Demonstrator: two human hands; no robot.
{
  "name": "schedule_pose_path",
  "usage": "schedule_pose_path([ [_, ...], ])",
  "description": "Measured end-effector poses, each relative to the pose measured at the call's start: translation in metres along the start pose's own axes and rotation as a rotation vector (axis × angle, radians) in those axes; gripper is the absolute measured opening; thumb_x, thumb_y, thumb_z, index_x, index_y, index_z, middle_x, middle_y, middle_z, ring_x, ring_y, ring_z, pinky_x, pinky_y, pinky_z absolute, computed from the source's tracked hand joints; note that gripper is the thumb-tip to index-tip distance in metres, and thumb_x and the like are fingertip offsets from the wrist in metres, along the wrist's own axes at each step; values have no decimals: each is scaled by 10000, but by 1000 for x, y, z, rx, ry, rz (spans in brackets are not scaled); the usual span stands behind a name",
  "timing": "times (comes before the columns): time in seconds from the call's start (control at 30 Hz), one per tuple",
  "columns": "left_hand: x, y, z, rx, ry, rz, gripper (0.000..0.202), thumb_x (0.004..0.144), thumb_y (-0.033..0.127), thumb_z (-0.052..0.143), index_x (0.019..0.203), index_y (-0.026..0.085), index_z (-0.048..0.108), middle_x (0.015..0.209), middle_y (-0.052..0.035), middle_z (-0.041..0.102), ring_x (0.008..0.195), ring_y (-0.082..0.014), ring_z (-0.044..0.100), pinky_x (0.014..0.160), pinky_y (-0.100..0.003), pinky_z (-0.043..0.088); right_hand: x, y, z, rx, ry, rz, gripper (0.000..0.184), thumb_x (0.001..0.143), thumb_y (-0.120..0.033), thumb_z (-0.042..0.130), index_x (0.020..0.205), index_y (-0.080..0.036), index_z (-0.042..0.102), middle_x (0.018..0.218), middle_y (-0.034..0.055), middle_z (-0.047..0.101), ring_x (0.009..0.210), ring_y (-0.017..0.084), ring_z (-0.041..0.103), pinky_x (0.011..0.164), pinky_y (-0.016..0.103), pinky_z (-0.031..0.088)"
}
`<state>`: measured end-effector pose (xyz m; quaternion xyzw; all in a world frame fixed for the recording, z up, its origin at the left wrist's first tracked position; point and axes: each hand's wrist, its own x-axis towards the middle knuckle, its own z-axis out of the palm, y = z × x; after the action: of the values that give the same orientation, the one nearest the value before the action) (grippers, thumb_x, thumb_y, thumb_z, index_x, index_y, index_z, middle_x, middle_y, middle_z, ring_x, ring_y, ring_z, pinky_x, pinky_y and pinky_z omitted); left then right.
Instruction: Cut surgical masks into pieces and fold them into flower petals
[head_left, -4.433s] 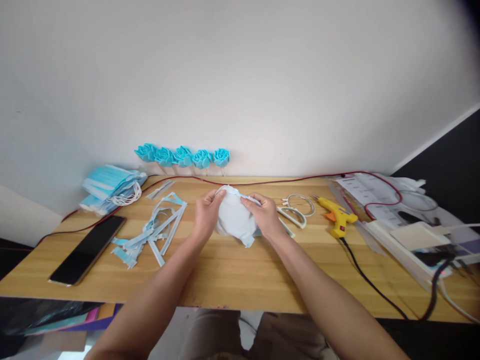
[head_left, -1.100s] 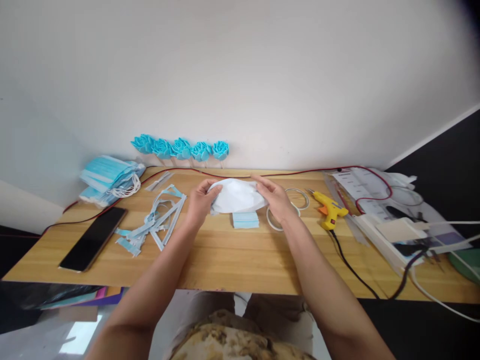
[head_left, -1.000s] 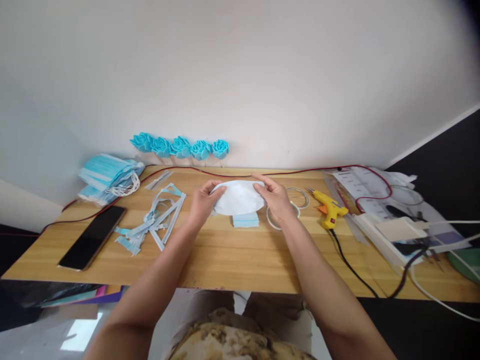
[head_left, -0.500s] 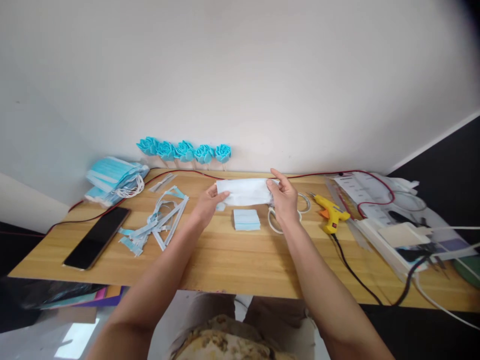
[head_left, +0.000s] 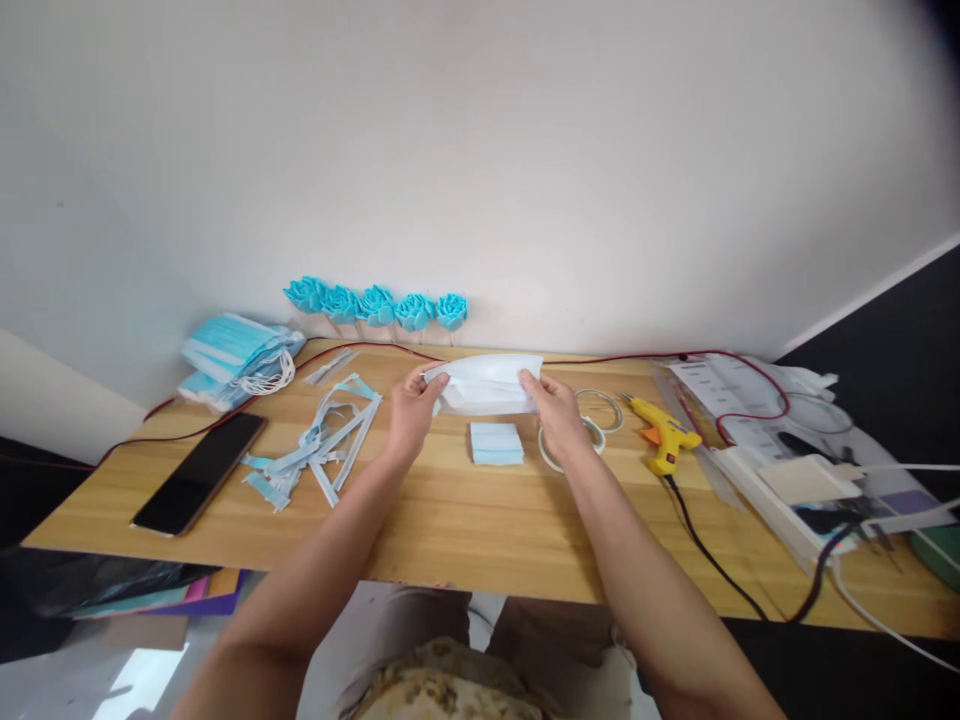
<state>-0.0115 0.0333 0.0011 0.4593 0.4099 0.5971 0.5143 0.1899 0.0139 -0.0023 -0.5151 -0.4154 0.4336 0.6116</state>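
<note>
Stretched between my two hands, just above the table, is a white face mask piece [head_left: 487, 385] with no ear loops that I can see. My left hand [head_left: 412, 405] pinches its left end between thumb and fingers. The right end is gripped by my right hand [head_left: 555, 405], thumb on the near face. Below the sheet lies a small stack of folded pale blue mask pieces [head_left: 496, 444]. A roll of white tape [head_left: 551, 455] shows partly behind my right wrist, with another thin ring [head_left: 611, 410] beyond it.
Mask trimmings [head_left: 315, 445] and a phone [head_left: 199, 478] lie left, near a pile of blue masks [head_left: 232, 352]. Several blue fabric flowers [head_left: 376, 306] lean on the wall. A yellow glue gun [head_left: 666, 437], its cord and a power strip [head_left: 780, 505] sit right.
My right hand's fingers have closed in on the mask piece's end; its raised index finger has come down. The sheet now shows more folds and bulges slightly.
</note>
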Motion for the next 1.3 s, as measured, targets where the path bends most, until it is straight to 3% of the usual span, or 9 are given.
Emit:
schedule_pose_path([
  [0.17,-2,2,-1,364,103,132,251,810,351,620,664,171,524,602,42,472,603,-105,432,579,-228,320,-6,0,4,-273,166,-227,436,826,-555,586,612,-200,451,564,-66,359,553,94,324,528,243,267],
  [0.33,-4,7,-2,580,167,254,263,859,302,543,658,188,417,587,61,377,580,-91,359,557,-225,271,-15,-8,8,-519,203,-441,477,891,-497,508,573,-218,288,545,-67,258,549,93,264,523,258,225],
  [0.5,-2,1,-1,463,107,245,329,874,359,519,646,198,345,614,55,330,590,-89,342,559,-221,276,-12,-10,4,-450,251,-431,461,905,-498,494,596,-222,291,559,-68,247,548,94,255,518,254,229],
  [0.7,1,-5,-4,306,46,203,245,900,381,514,756,185,486,686,39,455,647,-100,449,612,-205,362,-9,-9,2,-392,247,-400,468,894,-502,524,589,-219,307,559,-70,248,543,90,254,504,247,228],
  [0.83,2,-3,-4,177,-14,220,252,906,372,526,1059,190,609,963,-24,632,915,-147,581,818,-234,441,-10,-10,2,-367,247,-389,479,892,-517,529,581,-219,319,527,-73,261,516,89,272,491,248,231],
  [0.93,1,0,-4,107,-35,178,364,890,397,559,1192,199,606,1165,-65,650,1087,-192,590,932,-280,445,-9,-9,0,-343,245,-394,477,884,-516,549,580,-216,338,522,-72,277,510,89,285,487,246,232],
  [1.13,3,1,-5,-24,-147,-3,474,821,490,647,1186,188,635,1086,-75,704,1047,-243,638,890,-335,498,-5,-6,-6,-251,247,-375,482,859,-523,593,577,-212,355,526,-75,267,502,80,254,473,240,213],
  [1.23,4,-4,-5,-82,-240,-54,494,723,425,765,1131,169,653,1107,-85,711,1020,-249,649,882,-349,500,-5,-6,-5,-221,250,-368,492,845,-523,615,571,-212,350,507,-79,268,488,78,254,460,238,209],
  [1.3,5,-7,-5,-92,-240,-81,479,676,387,807,1072,154,671,1101,-91,720,1003,-248,653,889,-361,494,-6,-7,-3,-169,247,-353,494,825,-526,641,567,-212,360,491,-82,272,470,77,255,445,236,207],
])
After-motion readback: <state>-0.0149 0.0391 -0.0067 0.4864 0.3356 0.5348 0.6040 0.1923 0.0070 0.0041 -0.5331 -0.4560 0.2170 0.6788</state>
